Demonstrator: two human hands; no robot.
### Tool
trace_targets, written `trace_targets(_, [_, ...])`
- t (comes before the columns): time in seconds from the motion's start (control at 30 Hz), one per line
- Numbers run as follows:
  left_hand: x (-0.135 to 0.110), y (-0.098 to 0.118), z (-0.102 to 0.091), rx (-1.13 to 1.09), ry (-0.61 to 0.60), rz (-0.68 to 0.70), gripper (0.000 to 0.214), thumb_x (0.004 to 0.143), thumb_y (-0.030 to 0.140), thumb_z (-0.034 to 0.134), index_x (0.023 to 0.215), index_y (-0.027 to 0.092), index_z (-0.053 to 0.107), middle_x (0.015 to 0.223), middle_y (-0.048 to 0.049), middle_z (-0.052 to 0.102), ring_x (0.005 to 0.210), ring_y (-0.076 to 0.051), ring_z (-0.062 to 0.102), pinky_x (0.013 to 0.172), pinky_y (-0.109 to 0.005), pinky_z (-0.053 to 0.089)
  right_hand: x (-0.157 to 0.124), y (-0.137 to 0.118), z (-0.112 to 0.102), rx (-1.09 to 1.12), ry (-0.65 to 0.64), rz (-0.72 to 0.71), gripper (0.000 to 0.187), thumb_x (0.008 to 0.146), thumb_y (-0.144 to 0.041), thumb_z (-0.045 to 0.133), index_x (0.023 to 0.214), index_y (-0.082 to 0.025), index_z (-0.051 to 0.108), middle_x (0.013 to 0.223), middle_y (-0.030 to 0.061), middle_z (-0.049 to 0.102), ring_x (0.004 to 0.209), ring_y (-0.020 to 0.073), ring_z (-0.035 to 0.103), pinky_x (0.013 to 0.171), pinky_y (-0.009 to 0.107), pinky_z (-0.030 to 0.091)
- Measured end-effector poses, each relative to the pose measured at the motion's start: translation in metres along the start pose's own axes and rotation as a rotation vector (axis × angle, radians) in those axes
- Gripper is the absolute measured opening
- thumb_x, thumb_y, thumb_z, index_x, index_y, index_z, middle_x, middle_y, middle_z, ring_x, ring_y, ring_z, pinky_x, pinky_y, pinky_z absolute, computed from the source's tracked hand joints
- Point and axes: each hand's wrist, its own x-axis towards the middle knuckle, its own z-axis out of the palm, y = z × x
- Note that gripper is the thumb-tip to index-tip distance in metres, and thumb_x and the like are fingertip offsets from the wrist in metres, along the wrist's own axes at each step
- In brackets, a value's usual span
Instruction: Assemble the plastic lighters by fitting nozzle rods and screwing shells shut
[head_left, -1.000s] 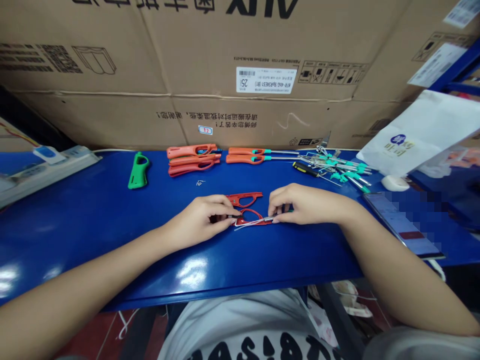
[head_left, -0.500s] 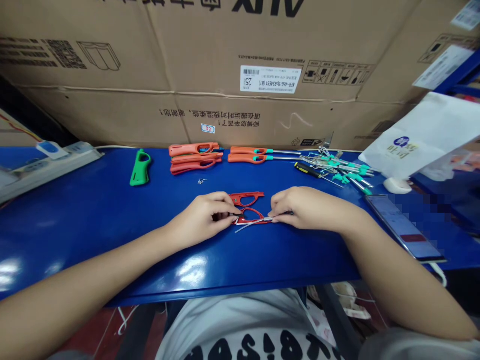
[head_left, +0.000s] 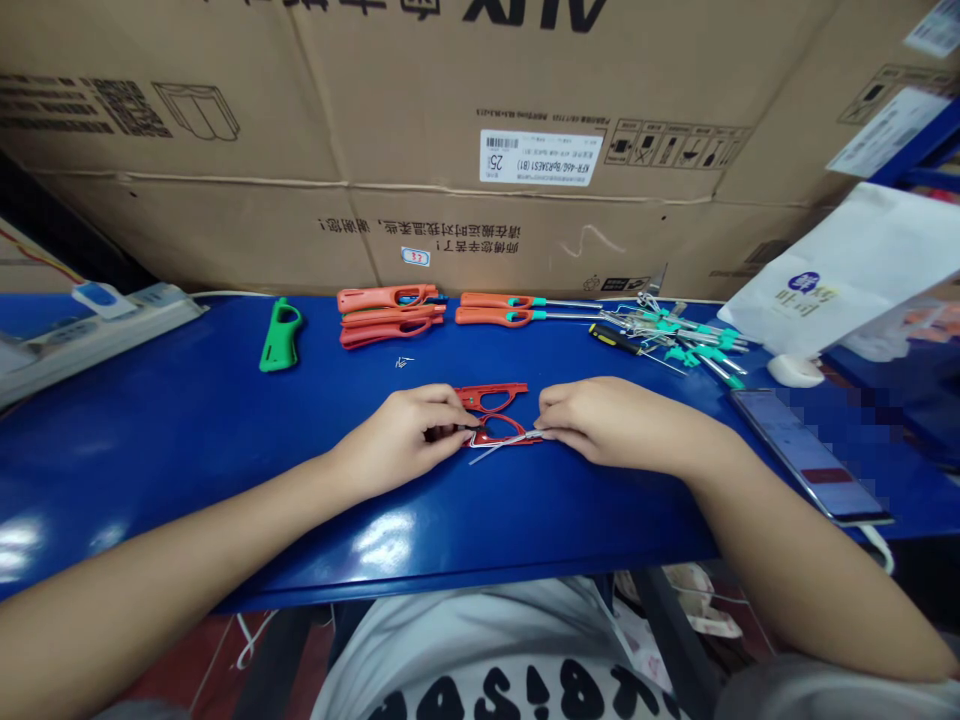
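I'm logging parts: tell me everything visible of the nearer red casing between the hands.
The red casing looks like plastic, with a rounded loop and a slimmer right end. It seems to rest, running left to right, on the blue table. The left hand hides its left end; the right hand is at the other. A pale strand crosses it. Exact contact is unclear.

The red casings (head_left: 496, 388) look plastic, the tabletop (head_left: 540, 520) glossy, the carton (head_left: 405, 110) matt.

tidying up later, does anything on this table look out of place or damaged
No spill or damage stands out. The oddest spot is the jumbled heap of metal rods, crisscrossed at the back right. A green handle also lies apart from the stacked orange-red handles.
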Motion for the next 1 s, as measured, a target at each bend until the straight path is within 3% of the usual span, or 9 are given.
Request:
trace_targets(0.23, [-0.001, -0.002, -0.001, 0.015, -0.015, 0.011, 0.021, 0.096, 0.02, 0.062, 0.108, 0.02, 0.079, 0.099, -0.0059, 0.072, 0.086, -0.015, 0.07, 0.082, -0.026, 0.057, 0.002, 0.011, 0.007, 0.19, 0.058, -0.015, 0.01, 0.093, -0.014, 0.06, 0.088, -0.018, 0.067, 0.094, 0.0043, 0.068, 0.082, 0.0178, 0.061, 0.07, 0.028, 0.039])
trace_targets(0.63, [0.0, -0.001, 0.0, 0.026, -0.012, 0.02, 0.021, 0.096, 0.019, 0.063, 0.11, 0.017, 0.079, 0.094, -0.0051, 0.071, 0.08, -0.013, 0.068, 0.08, -0.024, 0.055, 0.007, 0.011, 0.008, 0.241, 0.051, -0.027, 0.012, 0.09, -0.008, 0.063, 0.084, -0.017, 0.068, 0.088, 0.0043, 0.068, 0.084, 0.0182, 0.061, 0.076, 0.028, 0.041])
trace_targets(1.0, [0.0, -0.003, 0.001, 0.029, -0.012, 0.028, 0.02, 0.096, 0.02, 0.064, 0.109, 0.017, 0.079, 0.091, -0.0043, 0.071, 0.079, -0.013, 0.068, 0.075, -0.023, 0.054, 0.01, 0.019, 0.012, 0.472, -0.037, 0.094, 0.01, 0.083, -0.018, 0.08, 0.084, -0.016, 0.069, 0.078, 0.0002, 0.068, 0.07, 0.0132, 0.062, 0.063, 0.023, 0.042])
